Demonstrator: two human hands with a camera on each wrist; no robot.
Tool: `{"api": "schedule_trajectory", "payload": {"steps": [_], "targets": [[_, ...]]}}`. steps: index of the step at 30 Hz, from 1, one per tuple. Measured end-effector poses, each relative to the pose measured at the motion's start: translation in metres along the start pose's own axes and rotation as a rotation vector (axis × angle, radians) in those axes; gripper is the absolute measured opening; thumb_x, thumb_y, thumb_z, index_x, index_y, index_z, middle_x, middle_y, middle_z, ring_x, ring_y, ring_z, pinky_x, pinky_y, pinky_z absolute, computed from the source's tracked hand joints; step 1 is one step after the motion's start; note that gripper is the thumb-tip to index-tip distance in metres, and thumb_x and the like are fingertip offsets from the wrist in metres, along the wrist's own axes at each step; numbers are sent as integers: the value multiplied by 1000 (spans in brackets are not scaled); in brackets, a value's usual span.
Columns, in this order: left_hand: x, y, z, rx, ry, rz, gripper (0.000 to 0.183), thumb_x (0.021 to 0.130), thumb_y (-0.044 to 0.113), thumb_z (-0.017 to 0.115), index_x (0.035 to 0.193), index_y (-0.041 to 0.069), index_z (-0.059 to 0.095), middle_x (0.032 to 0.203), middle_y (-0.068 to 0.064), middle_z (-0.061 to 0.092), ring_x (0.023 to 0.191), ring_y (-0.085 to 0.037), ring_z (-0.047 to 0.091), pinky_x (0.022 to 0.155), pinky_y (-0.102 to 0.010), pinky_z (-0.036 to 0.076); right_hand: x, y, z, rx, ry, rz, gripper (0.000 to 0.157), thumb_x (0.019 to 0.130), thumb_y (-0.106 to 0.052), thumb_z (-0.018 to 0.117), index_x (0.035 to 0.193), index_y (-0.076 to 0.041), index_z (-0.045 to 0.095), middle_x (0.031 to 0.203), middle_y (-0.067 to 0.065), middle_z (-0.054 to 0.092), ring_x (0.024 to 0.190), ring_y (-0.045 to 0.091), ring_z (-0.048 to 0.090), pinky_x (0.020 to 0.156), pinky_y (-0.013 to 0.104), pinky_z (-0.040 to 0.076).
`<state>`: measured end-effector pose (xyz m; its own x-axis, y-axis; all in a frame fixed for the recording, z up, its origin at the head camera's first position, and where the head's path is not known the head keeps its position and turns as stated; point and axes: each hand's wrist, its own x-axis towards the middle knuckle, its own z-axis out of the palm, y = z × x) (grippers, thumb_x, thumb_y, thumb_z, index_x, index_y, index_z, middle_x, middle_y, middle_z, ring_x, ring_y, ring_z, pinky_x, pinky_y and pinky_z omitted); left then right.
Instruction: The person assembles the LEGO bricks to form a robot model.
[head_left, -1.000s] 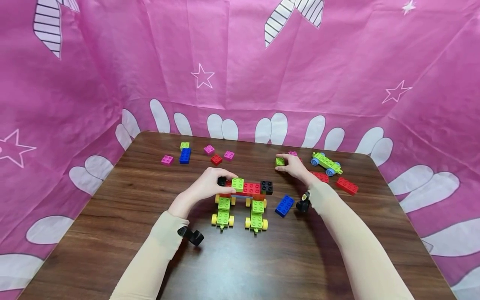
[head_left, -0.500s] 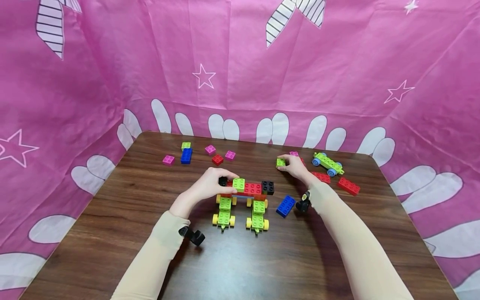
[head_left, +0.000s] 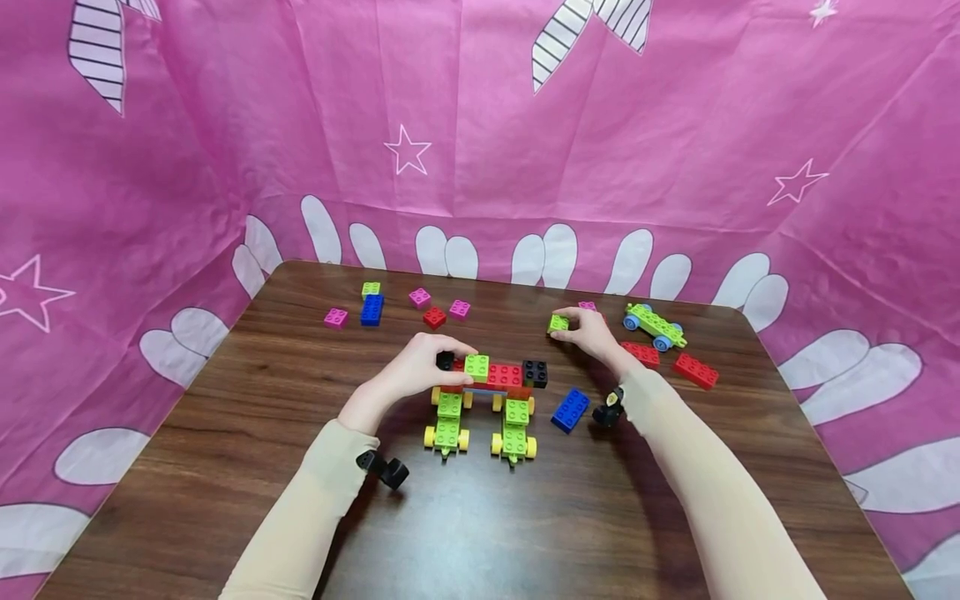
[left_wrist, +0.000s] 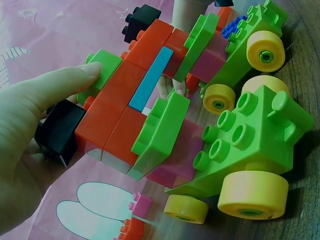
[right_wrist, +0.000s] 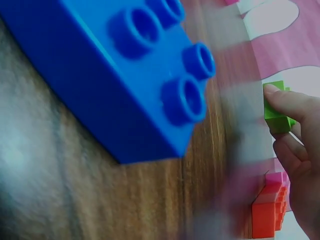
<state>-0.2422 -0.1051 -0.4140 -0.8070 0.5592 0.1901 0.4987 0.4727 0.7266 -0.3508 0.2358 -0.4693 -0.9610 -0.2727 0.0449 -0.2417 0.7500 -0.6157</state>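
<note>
My left hand [head_left: 416, 367] grips the lime-green brick [head_left: 477, 368] on top of a built model, thumb on its near side. Under that brick runs a row of red bricks [head_left: 504, 377] with a black brick [head_left: 534, 372] at the right end; another black brick [left_wrist: 60, 130] at the other end is partly hidden by the hand. Two lime-green wheeled bases [head_left: 447, 429] with yellow wheels carry the model. Farther back, my right hand [head_left: 588, 333] pinches a small lime-green brick [right_wrist: 278, 107] between thumb and fingers. Whether this brick touches the table is unclear.
A blue brick [head_left: 571, 410] lies right of the model. Beyond the right hand are red bricks [head_left: 695, 371] and a green car base [head_left: 655, 326] with blue wheels. Several small bricks, including a blue one [head_left: 372, 310], lie at the back left of the wooden table [head_left: 247, 400].
The small lime-green brick in my right hand has shifted very slightly left. My left hand and the model have stayed in place.
</note>
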Motion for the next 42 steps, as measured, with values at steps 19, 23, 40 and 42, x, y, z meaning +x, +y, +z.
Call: {"api": "schedule_trajectory", "payload": {"steps": [19,23,40,42], "targets": [[0,1,0,5,-8,2,37,81,22,78,115,8,70,106,-4,71,94,-19,61,84,-35,53,-34,-54,-5,132,128,-108,42,81,-23,78,119,-9,67,118,12,67,107,28,60,89,47,49],[0,1,0,8,-8,8,38,81,22,78,115,8,70,105,-5,70,95,-22,62,83,-35,52,-43,-71,-7,184,143,-150,41,80,-22,79,118,-8,68,115,12,69,101,27,64,86,45,53],[0,2,0,21,-6,28,38,81,23,78,115,7,70,104,-5,71,93,-22,62,82,-34,52,-74,-130,2,209,107,-313,39,78,-20,81,114,-11,71,109,6,70,98,21,64,84,41,55],[0,2,0,22,-7,31,38,82,23,78,115,7,70,105,-6,71,94,-23,62,83,-35,52,-75,-132,4,192,88,-335,38,78,-19,81,113,-10,71,108,6,70,99,22,63,84,41,55]]}}
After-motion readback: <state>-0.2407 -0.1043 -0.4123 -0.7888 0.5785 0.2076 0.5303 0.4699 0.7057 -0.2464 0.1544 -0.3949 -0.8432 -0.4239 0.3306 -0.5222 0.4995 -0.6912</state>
